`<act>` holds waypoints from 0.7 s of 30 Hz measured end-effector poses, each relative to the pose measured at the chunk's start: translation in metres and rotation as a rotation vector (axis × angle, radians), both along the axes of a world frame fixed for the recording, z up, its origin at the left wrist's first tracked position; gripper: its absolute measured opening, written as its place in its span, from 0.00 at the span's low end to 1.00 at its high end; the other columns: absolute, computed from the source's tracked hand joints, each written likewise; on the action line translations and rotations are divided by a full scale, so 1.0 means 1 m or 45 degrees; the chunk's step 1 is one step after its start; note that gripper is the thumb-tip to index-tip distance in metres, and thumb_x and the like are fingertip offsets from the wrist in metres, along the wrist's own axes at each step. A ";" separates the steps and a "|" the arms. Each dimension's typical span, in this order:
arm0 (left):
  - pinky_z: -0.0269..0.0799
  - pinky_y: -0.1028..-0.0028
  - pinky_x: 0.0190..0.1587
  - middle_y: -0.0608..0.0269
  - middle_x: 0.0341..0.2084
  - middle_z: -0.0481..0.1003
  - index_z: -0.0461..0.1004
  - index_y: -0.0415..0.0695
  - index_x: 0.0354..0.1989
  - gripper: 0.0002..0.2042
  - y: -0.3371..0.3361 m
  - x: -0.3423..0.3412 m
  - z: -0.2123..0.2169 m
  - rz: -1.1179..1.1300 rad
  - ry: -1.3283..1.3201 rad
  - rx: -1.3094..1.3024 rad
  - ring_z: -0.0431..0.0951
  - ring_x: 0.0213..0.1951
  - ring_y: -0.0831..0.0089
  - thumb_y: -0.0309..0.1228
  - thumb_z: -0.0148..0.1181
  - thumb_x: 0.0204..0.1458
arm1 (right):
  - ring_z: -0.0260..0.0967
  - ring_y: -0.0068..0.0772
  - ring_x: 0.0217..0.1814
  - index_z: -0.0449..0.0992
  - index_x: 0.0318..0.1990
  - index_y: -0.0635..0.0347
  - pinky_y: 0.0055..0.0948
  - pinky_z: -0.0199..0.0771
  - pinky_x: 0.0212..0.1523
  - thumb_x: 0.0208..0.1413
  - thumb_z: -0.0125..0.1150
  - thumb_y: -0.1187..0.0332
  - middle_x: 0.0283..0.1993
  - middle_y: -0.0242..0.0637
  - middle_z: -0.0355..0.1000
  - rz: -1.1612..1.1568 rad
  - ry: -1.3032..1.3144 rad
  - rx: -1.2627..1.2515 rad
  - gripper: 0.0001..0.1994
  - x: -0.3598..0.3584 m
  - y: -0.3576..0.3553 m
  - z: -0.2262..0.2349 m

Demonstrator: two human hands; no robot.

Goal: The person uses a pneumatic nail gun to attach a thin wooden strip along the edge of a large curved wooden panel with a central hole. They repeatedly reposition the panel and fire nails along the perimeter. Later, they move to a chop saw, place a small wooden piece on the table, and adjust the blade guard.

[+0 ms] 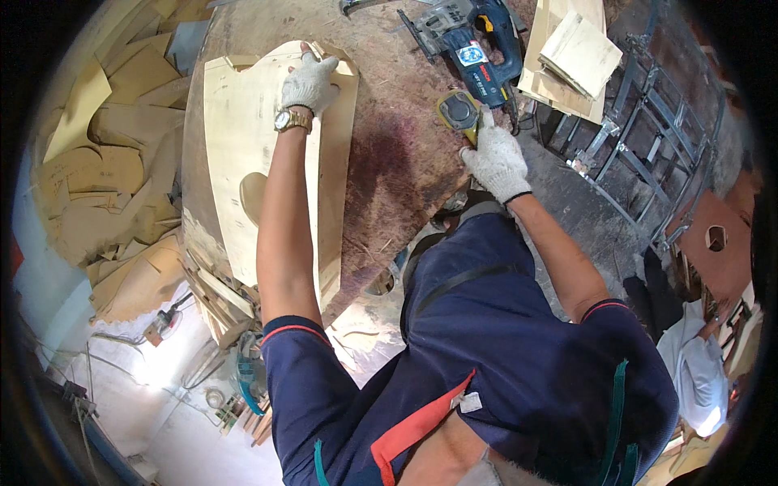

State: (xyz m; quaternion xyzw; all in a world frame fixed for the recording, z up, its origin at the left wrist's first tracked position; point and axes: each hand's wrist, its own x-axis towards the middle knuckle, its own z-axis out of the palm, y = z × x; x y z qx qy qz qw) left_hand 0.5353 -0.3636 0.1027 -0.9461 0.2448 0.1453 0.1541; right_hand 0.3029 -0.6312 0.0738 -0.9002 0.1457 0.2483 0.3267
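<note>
My left hand (pixel 309 86), in a white knit glove with a gold watch (pixel 292 120) at the wrist, rests on the far end of a pale plywood panel (pixel 231 146). Its fingers are spread apart near the panel's far edge. The panel has angled edges and an oval hole partly behind my left forearm. My right hand (pixel 498 164), gloved too, has its thumb and forefinger at the near right side of a yellow and black tape measure (pixel 459 112). The tape measure lies on the worn brown worktop (pixel 389 162).
A blue corded jigsaw (pixel 478 57) lies just beyond the tape measure. Plywood pieces (pixel 579 55) are stacked at the far right, beside a metal frame (pixel 648 138). Plywood offcuts (pixel 105 170) heap up at left. A teal power tool (pixel 245 377) sits on the floor.
</note>
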 end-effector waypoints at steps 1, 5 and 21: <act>0.73 0.50 0.62 0.38 0.75 0.48 0.72 0.63 0.61 0.28 0.000 0.002 0.002 0.035 0.054 0.021 0.73 0.58 0.31 0.38 0.66 0.47 | 0.79 0.57 0.45 0.54 0.70 0.69 0.49 0.80 0.48 0.52 0.67 0.60 0.42 0.58 0.79 0.008 0.008 -0.005 0.42 0.000 -0.001 0.001; 0.71 0.48 0.62 0.43 0.77 0.46 0.70 0.66 0.63 0.30 0.005 0.006 0.010 0.105 0.181 0.072 0.70 0.62 0.33 0.37 0.67 0.47 | 0.79 0.58 0.48 0.53 0.71 0.70 0.49 0.79 0.50 0.52 0.67 0.59 0.43 0.60 0.79 0.014 -0.047 -0.043 0.43 -0.001 0.002 -0.002; 0.66 0.52 0.63 0.44 0.56 0.71 0.65 0.38 0.67 0.46 0.084 -0.213 -0.029 0.884 -0.928 -0.575 0.71 0.59 0.51 0.49 0.77 0.42 | 0.79 0.61 0.48 0.52 0.73 0.68 0.51 0.78 0.52 0.50 0.68 0.59 0.44 0.63 0.78 0.033 -0.083 -0.084 0.46 0.000 0.005 -0.006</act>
